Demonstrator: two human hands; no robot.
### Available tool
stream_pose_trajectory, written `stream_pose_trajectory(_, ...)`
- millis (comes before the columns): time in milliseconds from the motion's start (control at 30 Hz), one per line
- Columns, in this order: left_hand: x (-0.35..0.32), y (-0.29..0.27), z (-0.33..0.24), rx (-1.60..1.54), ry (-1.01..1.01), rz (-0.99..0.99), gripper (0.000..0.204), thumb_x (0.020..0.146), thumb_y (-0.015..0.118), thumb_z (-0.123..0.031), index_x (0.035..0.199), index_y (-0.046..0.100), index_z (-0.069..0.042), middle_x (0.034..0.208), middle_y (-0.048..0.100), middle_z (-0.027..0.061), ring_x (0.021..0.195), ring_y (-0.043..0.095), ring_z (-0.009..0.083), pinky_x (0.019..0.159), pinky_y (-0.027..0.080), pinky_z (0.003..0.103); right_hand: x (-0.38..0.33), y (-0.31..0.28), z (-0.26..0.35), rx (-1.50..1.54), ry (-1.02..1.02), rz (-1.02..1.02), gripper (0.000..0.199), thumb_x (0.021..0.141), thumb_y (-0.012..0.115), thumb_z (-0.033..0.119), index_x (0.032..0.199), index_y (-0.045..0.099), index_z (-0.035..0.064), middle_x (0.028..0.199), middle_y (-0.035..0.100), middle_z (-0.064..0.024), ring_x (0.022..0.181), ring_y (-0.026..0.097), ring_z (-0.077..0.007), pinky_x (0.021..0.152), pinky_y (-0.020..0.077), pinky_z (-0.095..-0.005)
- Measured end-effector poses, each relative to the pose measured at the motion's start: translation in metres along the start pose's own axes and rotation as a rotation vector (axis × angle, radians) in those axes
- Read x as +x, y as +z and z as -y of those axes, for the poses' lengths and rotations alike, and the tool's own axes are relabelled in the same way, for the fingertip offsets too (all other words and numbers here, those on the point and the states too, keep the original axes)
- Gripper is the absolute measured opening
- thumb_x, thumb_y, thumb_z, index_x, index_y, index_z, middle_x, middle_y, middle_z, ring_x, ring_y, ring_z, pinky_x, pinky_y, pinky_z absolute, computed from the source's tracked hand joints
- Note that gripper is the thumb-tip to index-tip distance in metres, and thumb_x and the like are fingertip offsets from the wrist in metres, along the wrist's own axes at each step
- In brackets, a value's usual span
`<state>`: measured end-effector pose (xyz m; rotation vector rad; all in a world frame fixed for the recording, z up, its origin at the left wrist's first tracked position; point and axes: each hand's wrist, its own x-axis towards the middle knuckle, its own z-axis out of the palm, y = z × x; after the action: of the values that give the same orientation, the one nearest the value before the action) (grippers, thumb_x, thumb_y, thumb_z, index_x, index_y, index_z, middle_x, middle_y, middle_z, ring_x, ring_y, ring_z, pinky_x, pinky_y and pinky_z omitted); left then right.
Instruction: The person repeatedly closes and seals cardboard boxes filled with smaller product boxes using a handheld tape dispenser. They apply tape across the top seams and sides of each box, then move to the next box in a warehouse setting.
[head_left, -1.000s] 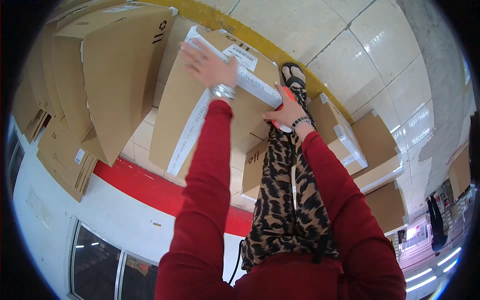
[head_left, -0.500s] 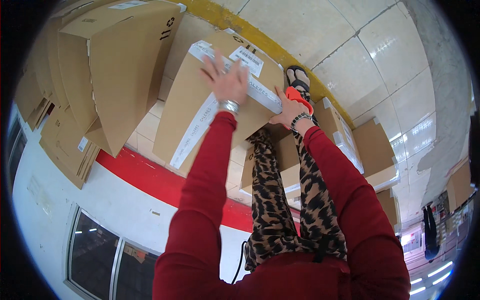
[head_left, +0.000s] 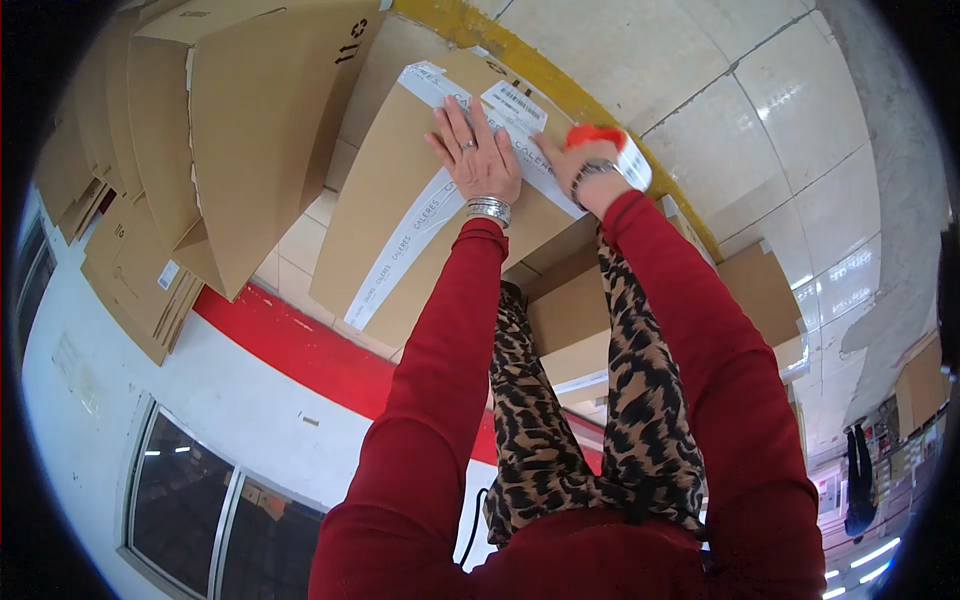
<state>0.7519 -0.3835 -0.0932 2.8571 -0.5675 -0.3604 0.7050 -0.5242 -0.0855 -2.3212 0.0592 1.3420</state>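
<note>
A cardboard box [head_left: 375,195] stands in front of me, with printed white packing tape [head_left: 405,245] across its top in two strips that meet. My left hand [head_left: 484,163] lies flat on the box where the tape strips join, fingers spread. Over the right end of the taped strip, my right hand [head_left: 580,165] is closed around a red tape dispenser [head_left: 597,136] with a white roll; motion blurs it slightly. A white barcode label [head_left: 515,103] sits on the box just beyond my hands.
Large upright cartons [head_left: 270,120] stand at the left, with flattened cardboard [head_left: 135,290] leaning against the wall. More boxes [head_left: 765,290] sit at the right by my legs. Beyond the box runs a yellow floor line [head_left: 560,85]. Far right, a person [head_left: 859,480] stands in the distance.
My left hand has moved slightly right and settled flat on the tape. My right hand has lifted the dispenser and turned it, showing its white roll. The view has shifted a little.
</note>
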Motion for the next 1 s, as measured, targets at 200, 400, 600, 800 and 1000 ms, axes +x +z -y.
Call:
stream_pose_trajectory(200,-0.009,-0.015,0.002,0.119,0.115,0.105,0.055,0.088,0.039,-0.041,0.138,0.032,-0.018,0.147,0.013,0.0162,0.136,0.008,0.0368,0.106,0.003,0.058,-0.093,0.096,-0.052,-0.042,0.183,0.15,0.052,0.084,0.045,0.023,0.134,0.033,0.0231,0.096,0.064,-0.0137,0.087,0.063,-0.0315,0.073,0.0469,-0.0462)
stream_pose_trajectory(400,-0.105,-0.037,-0.001,0.13,0.265,0.383,0.062,0.082,0.051,-0.045,0.135,0.037,-0.016,0.148,0.014,0.0149,0.135,0.01,0.0374,0.103,0.011,0.061,-0.184,0.086,-0.033,0.22,0.405,-0.007,0.085,0.071,0.064,0.021,0.14,0.016,0.0158,0.093,0.063,-0.0216,0.086,0.063,-0.0329,0.072,0.0497,-0.043)
stream_pose_trajectory(600,-0.185,-0.11,-0.005,-0.959,-0.387,0.527,0.048,0.087,0.048,-0.042,0.118,0.053,-0.005,0.113,0.057,0.0171,0.105,0.055,0.026,0.09,0.042,0.035,-0.235,0.077,0.034,0.952,-0.054,-0.349,0.075,0.067,0.074,0.021,0.128,0.04,-0.0043,0.107,0.06,-0.0207,0.097,0.06,-0.0266,0.084,0.0472,-0.035)
stream_pose_trajectory(800,-0.234,-0.179,0.09,-1.794,-1.188,0.849,0.047,0.089,0.047,-0.049,0.105,0.059,-0.007,0.095,0.062,0.0057,0.086,0.057,0.0114,0.072,0.047,0.028,-0.28,0.036,0.165,1.135,-0.285,0.014,0.078,0.067,0.074,0.011,0.133,0.034,-0.0026,0.116,0.057,-0.0144,0.103,0.055,-0.0171,0.089,0.0438,-0.0313)
stream_pose_trajectory(1000,-0.248,-0.223,0.111,-2.085,-0.942,0.892,0.036,0.092,0.048,-0.038,0.099,0.059,-0.004,0.092,0.063,0.0077,0.084,0.058,0.0129,0.072,0.049,0.029,-0.298,0.029,0.187,1.096,-0.393,0.13,0.077,0.069,0.073,0.01,0.134,0.034,-0.0018,0.112,0.059,-0.0146,0.1,0.058,-0.0167,0.085,0.0461,-0.0312)
